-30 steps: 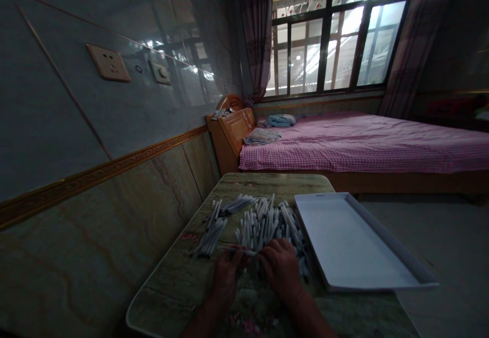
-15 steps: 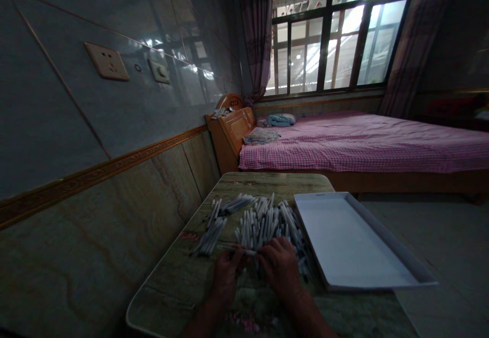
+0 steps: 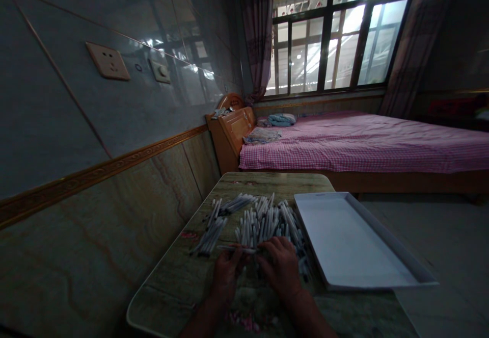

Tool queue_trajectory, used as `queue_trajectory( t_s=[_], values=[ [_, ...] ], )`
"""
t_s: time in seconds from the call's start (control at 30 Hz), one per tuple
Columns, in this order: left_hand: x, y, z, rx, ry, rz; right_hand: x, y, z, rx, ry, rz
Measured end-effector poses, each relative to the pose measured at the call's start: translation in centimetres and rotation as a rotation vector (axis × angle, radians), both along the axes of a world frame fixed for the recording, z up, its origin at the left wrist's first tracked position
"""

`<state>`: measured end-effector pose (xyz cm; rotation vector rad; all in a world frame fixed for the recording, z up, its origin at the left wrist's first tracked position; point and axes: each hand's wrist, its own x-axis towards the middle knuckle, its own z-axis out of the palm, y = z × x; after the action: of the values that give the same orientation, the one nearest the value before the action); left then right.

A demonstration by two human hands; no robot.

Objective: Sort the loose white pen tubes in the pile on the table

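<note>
My left hand (image 3: 226,273) is closed on a slim white pen (image 3: 249,250), pinched between thumb and fingers and lying nearly level. At the pen's right end, the bent fingers of my right hand (image 3: 280,266) are closed about the tip; the exact contact is dark and blurred. Just beyond both hands lies a pile of white pens (image 3: 263,221), many with dark ends. To its left is a smaller bunch of pens (image 3: 211,236), and behind that sits another bunch (image 3: 237,204). My palms hide part of the nearest pens.
A shallow white tray (image 3: 355,246) lies at the table's right, overhanging its edge. The green marble-patterned table (image 3: 168,297) stands near a tiled wall (image 3: 160,210). Behind it is a bed with a pink checked cover (image 3: 344,149).
My right fingers have shifted very slightly at the pen's right end. The left hand, the pen piles and the tray stay in place.
</note>
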<state>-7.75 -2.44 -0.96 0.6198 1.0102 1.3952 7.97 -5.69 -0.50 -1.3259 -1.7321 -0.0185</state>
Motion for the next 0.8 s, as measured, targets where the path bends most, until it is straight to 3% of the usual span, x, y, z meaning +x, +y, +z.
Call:
queue_trajectory(
  t_s=[0.8],
  values=[
    [0.02,-0.09,-0.18,0.016,0.070,0.019,0.32,0.37,-0.33,0.035,-0.011,-0.025]
  ],
)
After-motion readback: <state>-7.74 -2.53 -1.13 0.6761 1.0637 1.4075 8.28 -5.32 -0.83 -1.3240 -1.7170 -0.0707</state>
